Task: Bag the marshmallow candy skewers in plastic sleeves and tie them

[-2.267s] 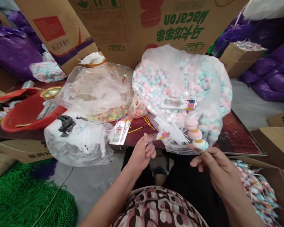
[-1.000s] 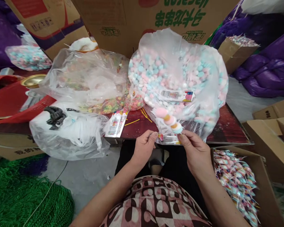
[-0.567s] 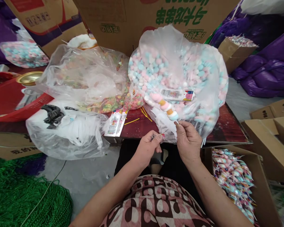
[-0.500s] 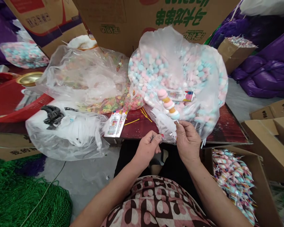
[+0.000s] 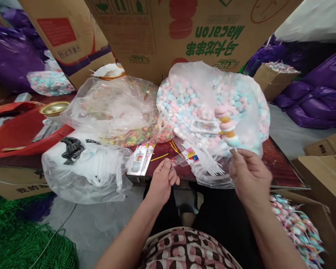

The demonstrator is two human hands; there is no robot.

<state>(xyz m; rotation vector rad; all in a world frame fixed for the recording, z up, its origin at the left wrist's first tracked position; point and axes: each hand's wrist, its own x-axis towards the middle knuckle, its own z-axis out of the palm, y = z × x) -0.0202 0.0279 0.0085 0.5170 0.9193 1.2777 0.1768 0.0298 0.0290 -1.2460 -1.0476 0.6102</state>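
The right hand (image 5: pixel 249 175) holds a marshmallow skewer (image 5: pixel 226 126) upright over the near right part of the bench (image 5: pixel 274 166). Its fingers (image 5: pixel 240 155) are closed narrowly on the thin stick just below the lowest sweet. The left hand (image 5: pixel 161 182) sits near the bench's front edge, its fingers (image 5: pixel 168 167) pinched on one end of a clear wrapper (image 5: pixel 190 155) with a coloured print. The wrapper reaches right toward the skewer but stays apart from it. Whether its end is open is hard to tell through the glare.

Behind the skewer lies a big bag of pink and blue marshmallows (image 5: pixel 184 93), with a bag of ring sweets (image 5: pixel 120 112) to its left. A carton of wrapped skewers (image 5: pixel 299 228) stands low at the near right.

The skewer looks light and top-heavy, with soft sweets that would dent or stick if squeezed, so the bare stick is the safe place to hold it. The wrapper looks limp and slippery, and is best held by its edge.
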